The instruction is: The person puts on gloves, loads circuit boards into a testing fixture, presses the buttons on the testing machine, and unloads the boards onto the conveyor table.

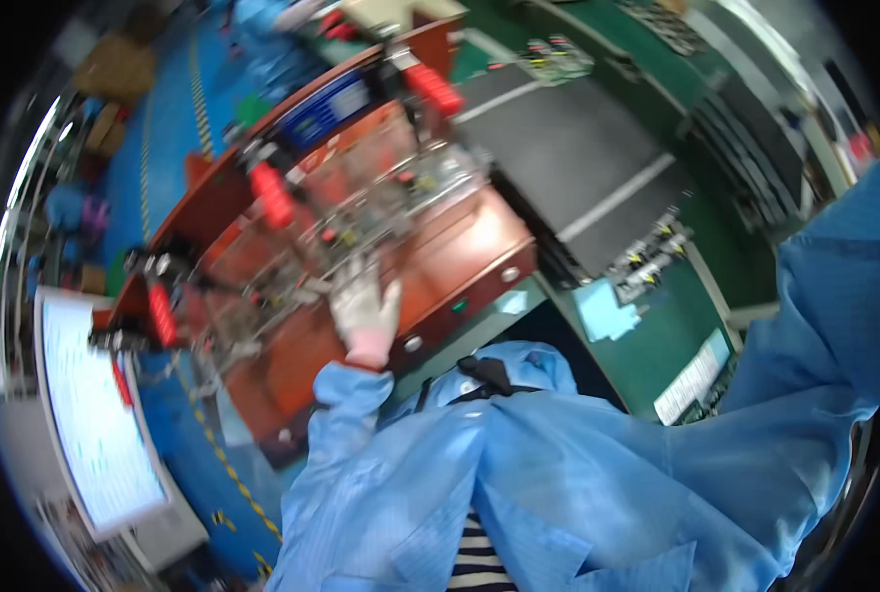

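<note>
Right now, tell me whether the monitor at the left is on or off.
On. The monitor glows pale white-blue with faint rows of content, far brighter than its surroundings; what it displays is too blurred to make out.

From my head camera I see my left hand (366,306), in a pale knit glove with a pink cuff, laid flat with fingers spread on the reddish-brown test fixture (459,252). The fingertips reach the fixture's clear plastic top frame (361,197), which carries red-handled toggle clamps (272,192). My light blue smock sleeve (346,434) runs down from the wrist to the lower edge. My right hand is not visible; only that arm's blue sleeve (835,296) rises at the right. Beside the fixture lies a dark grey conveyor belt (568,148) with pale stripes. A bright monitor screen (94,414) stands at lower left. The picture is blurred.
</note>
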`<move>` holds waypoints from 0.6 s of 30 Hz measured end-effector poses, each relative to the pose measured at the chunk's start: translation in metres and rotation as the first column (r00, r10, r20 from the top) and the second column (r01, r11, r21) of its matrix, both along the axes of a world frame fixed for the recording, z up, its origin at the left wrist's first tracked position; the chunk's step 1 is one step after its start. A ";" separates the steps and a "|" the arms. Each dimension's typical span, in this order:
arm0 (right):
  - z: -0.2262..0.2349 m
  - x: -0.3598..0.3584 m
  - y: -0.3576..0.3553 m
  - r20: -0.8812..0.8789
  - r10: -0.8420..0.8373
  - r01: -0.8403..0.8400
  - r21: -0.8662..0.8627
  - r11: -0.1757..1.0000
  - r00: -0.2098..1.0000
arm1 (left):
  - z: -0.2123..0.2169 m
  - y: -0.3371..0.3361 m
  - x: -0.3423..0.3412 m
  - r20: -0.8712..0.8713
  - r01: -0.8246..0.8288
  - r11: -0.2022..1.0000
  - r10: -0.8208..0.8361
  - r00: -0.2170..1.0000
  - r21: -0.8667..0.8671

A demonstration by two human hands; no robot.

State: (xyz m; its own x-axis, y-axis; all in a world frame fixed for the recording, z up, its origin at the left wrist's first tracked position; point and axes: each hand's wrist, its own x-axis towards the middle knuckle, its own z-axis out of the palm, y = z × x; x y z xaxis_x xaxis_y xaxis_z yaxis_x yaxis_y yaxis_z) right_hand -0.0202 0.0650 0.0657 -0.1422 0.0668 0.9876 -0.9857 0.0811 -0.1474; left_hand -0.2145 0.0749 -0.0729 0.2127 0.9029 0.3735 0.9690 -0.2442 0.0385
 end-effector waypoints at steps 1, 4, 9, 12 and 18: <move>0.019 0.027 0.002 -0.001 -0.081 0.081 -0.023 0.996 0.997 | -0.005 -0.003 -0.002 -0.009 0.019 0.998 -0.018 1.000 0.062; 0.070 0.125 -0.014 0.010 -0.416 0.415 -0.070 0.907 0.910 | -0.002 0.000 -0.004 0.044 0.121 0.992 -0.120 0.992 -0.025; 0.132 0.173 -0.166 0.021 -0.857 0.802 -0.366 0.472 0.514 | 0.026 -0.016 -0.005 0.171 0.142 0.984 -0.123 0.978 -0.103; 0.176 0.207 -0.210 -0.033 -0.956 0.874 -0.396 0.282 0.293 | 0.007 -0.016 0.010 0.258 0.409 0.896 -0.442 0.859 0.171; 0.220 0.199 -0.262 -0.191 -0.981 0.859 -0.497 0.120 0.027 | 0.006 -0.026 0.047 0.363 0.502 0.865 -0.469 0.805 0.006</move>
